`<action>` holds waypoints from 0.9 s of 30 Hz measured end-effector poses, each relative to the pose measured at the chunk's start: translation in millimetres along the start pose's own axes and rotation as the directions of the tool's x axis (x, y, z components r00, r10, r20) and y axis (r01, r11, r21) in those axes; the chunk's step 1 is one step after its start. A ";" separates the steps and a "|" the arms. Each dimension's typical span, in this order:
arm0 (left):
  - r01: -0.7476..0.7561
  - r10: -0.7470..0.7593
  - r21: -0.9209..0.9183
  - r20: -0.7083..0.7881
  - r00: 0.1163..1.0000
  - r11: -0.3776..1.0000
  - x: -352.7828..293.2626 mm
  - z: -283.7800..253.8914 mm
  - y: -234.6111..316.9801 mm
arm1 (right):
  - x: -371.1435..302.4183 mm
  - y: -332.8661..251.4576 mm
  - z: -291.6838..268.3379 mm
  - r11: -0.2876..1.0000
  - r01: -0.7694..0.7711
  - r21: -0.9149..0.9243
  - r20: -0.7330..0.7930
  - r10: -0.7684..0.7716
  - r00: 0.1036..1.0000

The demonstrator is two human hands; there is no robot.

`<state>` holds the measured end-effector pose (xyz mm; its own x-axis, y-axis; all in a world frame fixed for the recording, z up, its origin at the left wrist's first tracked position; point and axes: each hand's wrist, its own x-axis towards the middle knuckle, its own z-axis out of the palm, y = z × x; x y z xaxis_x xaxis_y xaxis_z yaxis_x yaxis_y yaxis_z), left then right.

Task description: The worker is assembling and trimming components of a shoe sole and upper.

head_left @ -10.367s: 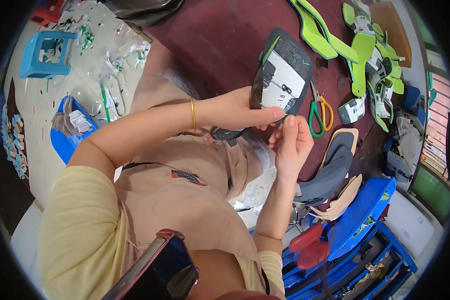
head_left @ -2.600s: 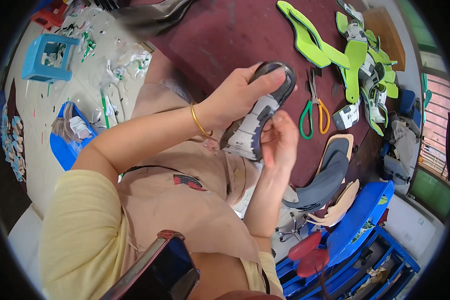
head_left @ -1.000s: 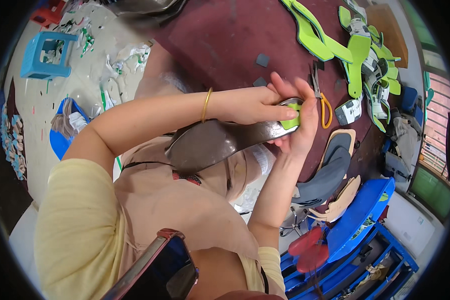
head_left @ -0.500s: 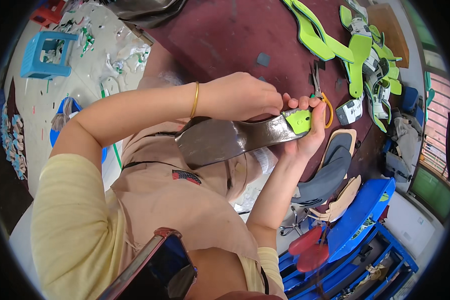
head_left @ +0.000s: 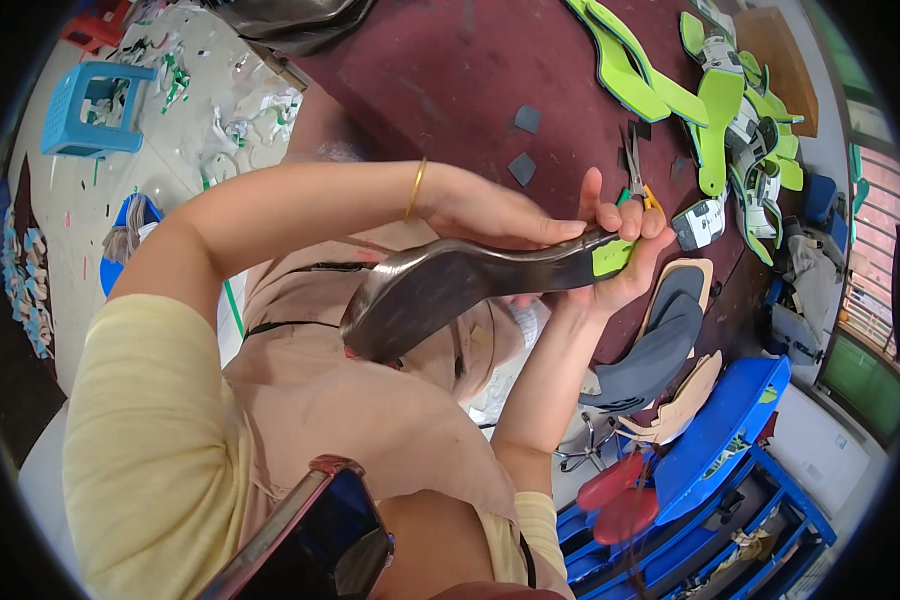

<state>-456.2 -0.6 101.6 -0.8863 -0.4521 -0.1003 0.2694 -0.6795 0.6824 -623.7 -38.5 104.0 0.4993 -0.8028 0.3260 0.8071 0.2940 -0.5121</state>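
A glossy dark brown insole (head_left: 440,290) with a lime-green patch at its heel end is held above my lap, tilted so its dark broad face shows. My left hand (head_left: 500,208) lies along its upper edge, thumb stretched toward the heel; its other fingers are partly hidden behind the insole. At the heel end my right hand (head_left: 625,245) is closed around the green patch, with one finger raised. Just beyond that hand, scissors (head_left: 638,175) with orange handles lie on the dark red table (head_left: 440,90).
Lime-green insoles (head_left: 720,110) pile up at the table's far right. Two small dark squares (head_left: 521,168) lie beyond my hands. Dark grey pieces (head_left: 650,350) and a blue bin (head_left: 720,430) are at right. A blue stool (head_left: 95,110) stands among floor scraps; a phone (head_left: 310,540) is near my chest.
The insole has been rolled on its long axis, so the green patch shows less. My left hand has opened out from a curl to lie along the edge, uncovering a dark square.
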 end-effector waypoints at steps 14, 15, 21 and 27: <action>-0.140 0.302 0.284 -0.676 0.672 0.948 -5.8 -5.4 -2.9 | -21.5 18.5 20.5 0.647 -0.200 -0.736 -0.424 -0.209 0.881; -0.087 0.329 0.366 -0.675 0.661 0.927 -6.9 -5.6 -3.1 | -21.0 18.2 22.3 0.596 -0.254 -0.762 -0.448 -0.202 0.871; -0.024 0.532 0.637 -0.622 0.574 0.770 -12.8 18.0 1.8 | -10.5 12.6 22.2 0.381 -0.485 -0.787 -0.564 -0.125 0.816; -0.045 0.533 0.665 -0.553 0.640 0.746 -18.1 16.0 1.6 | -8.5 12.1 30.9 0.425 -0.480 -0.768 -0.566 -0.097 0.819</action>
<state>-445.7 15.7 116.1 -0.2157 -0.9712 -0.1015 -0.0092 -0.1019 0.9947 -608.5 -12.1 119.5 0.1523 -0.9794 -0.1327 -0.1387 0.1118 -0.9840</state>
